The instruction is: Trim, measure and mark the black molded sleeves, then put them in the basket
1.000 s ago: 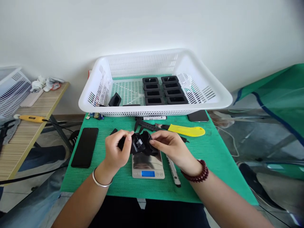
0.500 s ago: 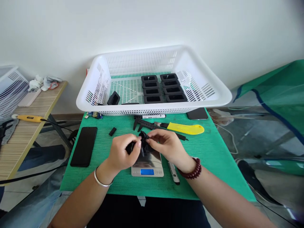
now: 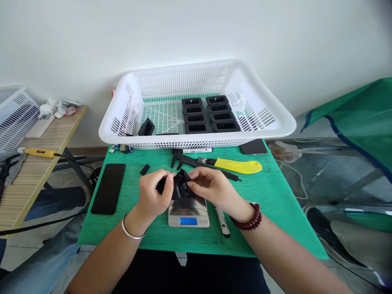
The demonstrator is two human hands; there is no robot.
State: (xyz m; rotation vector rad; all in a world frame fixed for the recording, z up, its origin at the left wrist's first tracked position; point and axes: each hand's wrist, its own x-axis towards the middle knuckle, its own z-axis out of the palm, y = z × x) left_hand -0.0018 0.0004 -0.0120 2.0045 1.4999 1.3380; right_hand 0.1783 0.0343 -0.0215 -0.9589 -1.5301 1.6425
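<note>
Between my two hands is a crumpled, shiny black piece of soft material (image 3: 181,185), whose exact kind I cannot make out. My left hand (image 3: 156,191) is closed on its left side, thumb pressed toward the index finger. With thumb and fingertips, my right hand (image 3: 211,185) pinches its right side. Just beneath lies a small digital scale (image 3: 188,210) with a silver plate and a lit blue display. A white marker (image 3: 222,222) rests right of the scale, and a small black block (image 3: 145,169) lies beyond my left hand.
A white plastic basket (image 3: 196,144) holding several black rectangular frames (image 3: 197,119) stands at the back. Before it lie a black caliper (image 3: 191,160), a yellow utility knife (image 3: 239,165) and another marker (image 3: 197,150). A black phone (image 3: 108,188) lies at left. A person's shoe (image 3: 330,234) shows at right.
My left hand has shifted slightly left, away from the right hand, and more of the black material shows spread between them. The right hand stays nearly in place.
</note>
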